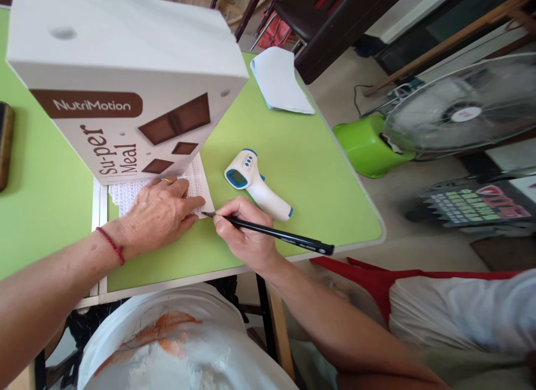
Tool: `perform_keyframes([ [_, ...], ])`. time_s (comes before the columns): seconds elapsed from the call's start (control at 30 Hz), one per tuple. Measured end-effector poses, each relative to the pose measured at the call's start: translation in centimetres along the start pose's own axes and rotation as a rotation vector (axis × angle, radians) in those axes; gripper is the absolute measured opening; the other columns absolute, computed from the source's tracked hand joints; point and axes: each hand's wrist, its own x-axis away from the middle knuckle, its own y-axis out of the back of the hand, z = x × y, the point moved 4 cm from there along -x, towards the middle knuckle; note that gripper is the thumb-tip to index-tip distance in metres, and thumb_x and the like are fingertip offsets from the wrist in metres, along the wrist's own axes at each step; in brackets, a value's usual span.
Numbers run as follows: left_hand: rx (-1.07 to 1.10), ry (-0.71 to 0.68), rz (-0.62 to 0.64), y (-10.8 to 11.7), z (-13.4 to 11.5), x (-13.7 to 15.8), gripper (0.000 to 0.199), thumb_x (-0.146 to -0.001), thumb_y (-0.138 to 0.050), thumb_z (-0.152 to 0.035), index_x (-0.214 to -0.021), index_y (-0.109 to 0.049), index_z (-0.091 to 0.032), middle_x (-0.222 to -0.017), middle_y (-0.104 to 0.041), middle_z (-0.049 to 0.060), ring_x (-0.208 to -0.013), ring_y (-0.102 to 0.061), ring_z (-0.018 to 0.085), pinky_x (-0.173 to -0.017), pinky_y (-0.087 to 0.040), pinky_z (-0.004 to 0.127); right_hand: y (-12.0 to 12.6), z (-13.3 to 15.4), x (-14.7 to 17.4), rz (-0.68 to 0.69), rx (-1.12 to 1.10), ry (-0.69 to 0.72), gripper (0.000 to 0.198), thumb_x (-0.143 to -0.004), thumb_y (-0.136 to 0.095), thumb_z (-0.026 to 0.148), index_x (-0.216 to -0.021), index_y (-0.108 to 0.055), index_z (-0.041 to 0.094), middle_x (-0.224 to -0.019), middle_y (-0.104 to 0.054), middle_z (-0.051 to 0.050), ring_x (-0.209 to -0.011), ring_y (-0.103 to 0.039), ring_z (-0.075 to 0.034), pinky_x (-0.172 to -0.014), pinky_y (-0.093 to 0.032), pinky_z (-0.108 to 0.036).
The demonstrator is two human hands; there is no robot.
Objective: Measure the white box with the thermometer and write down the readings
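My left hand (161, 211), with a ring and a red string bracelet on the wrist, lies on a sheet of handwritten paper (200, 180), fingers partly spread. My right hand (247, 231) grips a long black pen (276, 232). The pen's tip touches or nearly touches the paper's edge by my left fingertips; I cannot tell which. A white box (125, 133) marked NutriMotion stands upright just beyond my left hand and hides part of the paper. Beside my right hand lies a white and blue infrared thermometer (259, 186).
The green table (330, 205) has a pale raised edge. A stack of white paper (280, 80) lies at its far right corner, and a dark phone-like object (5, 144) at the far left. Beyond the right edge are a large fan (460, 113), a green bucket (362, 147) and a seated person (456, 306).
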Motion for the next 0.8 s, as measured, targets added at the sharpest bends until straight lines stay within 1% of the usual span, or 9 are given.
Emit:
perform_keyframes([
  [0.17,-0.006,-0.001,-0.009,0.04,0.05,0.19,0.023,-0.093,-0.055,-0.03,-0.11,-0.07,-0.024,-0.09,-0.062,0.008,-0.082,-0.06,0.026,-0.071,-0.048,0.038,0.4,0.06,-0.09,-0.058,0.036,-0.005,0.011,-0.077,-0.056,0.015,-0.069,-0.052,0.022,-0.055,-0.056,0.006,-0.045,-0.048,-0.008,-0.045,-0.04,-0.021],
  [0.4,-0.009,0.006,0.017,-0.02,0.0,-0.12,0.024,-0.093,-0.055,-0.03,-0.111,-0.069,-0.025,-0.09,-0.063,0.008,-0.082,-0.061,0.026,-0.071,-0.048,0.037,0.15,-0.08,-0.11,-0.032,0.02,-0.041,0.01,-0.076,-0.056,0.017,-0.069,-0.052,0.022,-0.052,-0.053,0.007,-0.042,-0.044,-0.008,-0.043,-0.036,-0.022],
  [0.57,-0.014,0.0,0.007,-0.13,0.04,-0.08,0.023,-0.092,-0.056,-0.03,-0.11,-0.069,-0.024,-0.09,-0.063,0.008,-0.082,-0.06,0.026,-0.07,-0.047,0.037,0.2,-0.15,-0.11,-0.032,0.033,-0.061,0.009,-0.076,-0.056,0.019,-0.068,-0.052,0.022,-0.052,-0.055,0.007,-0.042,-0.045,-0.009,-0.043,-0.038,-0.022],
  [0.7,-0.008,-0.008,-0.022,-0.06,0.09,0.11,0.022,-0.092,-0.056,-0.03,-0.109,-0.07,-0.023,-0.088,-0.062,0.008,-0.08,-0.06,0.025,-0.071,-0.047,0.037,0.41,-0.12,-0.11,-0.061,0.035,-0.059,0.009,-0.075,-0.056,0.019,-0.068,-0.053,0.022,-0.053,-0.056,0.006,-0.044,-0.049,-0.009,-0.045,-0.04,-0.022],
  [0.8,0.0,-0.011,-0.024,0.06,0.05,0.1,0.022,-0.092,-0.057,-0.029,-0.107,-0.07,-0.023,-0.087,-0.062,0.008,-0.079,-0.059,0.025,-0.069,-0.047,0.036,0.38,-0.13,-0.1,-0.064,0.05,-0.073,0.009,-0.074,-0.055,0.019,-0.067,-0.052,0.022,-0.053,-0.056,0.006,-0.044,-0.048,-0.009,-0.044,-0.04,-0.023],
])
